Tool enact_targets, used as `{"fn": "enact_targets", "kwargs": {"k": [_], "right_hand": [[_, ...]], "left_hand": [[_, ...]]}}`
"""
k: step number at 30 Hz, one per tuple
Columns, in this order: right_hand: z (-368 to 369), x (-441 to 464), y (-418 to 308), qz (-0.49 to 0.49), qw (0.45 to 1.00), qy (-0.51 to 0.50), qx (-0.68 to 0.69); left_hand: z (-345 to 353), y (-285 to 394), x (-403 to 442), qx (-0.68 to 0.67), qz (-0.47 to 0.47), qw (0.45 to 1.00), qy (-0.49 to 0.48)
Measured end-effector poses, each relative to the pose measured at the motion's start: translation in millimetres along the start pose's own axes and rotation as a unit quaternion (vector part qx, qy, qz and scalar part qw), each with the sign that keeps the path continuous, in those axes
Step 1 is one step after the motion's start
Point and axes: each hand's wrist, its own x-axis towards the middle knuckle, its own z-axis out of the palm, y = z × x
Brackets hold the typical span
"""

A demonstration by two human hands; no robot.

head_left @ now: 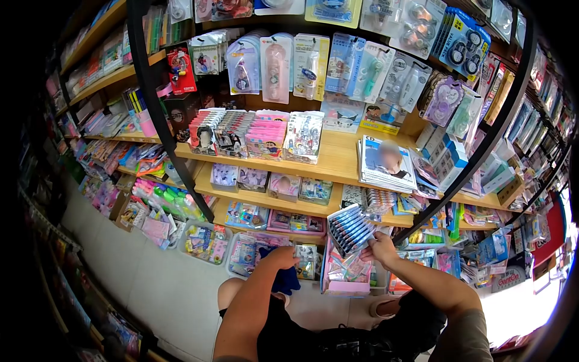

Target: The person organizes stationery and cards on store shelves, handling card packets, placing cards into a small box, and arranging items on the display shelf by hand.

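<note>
My right hand (381,250) grips the right side of a small box of blue-and-white packets (348,230), which stand in a tight row. The box is tilted, in front of the lower shelf and above a bin of pink packets (347,273). My left hand (282,258) is closed around a dark blue cloth (287,279) that hangs below the fingers. Behind this hand sit a clear bin of colourful packs (246,253) and some small packaged goods (309,262).
Boxes of card packets (265,136) and a stack of magazines (386,163) lie on the wooden shelf (338,154). Above hang blister packs (276,69). Black metal posts (158,99) frame the shelving. A plastic bin (205,241) stands on the tiled floor (139,271).
</note>
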Motion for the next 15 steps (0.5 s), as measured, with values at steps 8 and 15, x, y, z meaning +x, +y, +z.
{"fn": "enact_targets", "kwargs": {"k": [8,15], "right_hand": [[12,-26,-72,-0.044,0.998,-0.03,0.034],[24,-32,-141,-0.083,0.991,-0.044,0.093]], "left_hand": [[-1,1,1,-0.001,-0.009,1.0,-0.004],[3,1,3,0.031,0.007,0.999,0.029]]}}
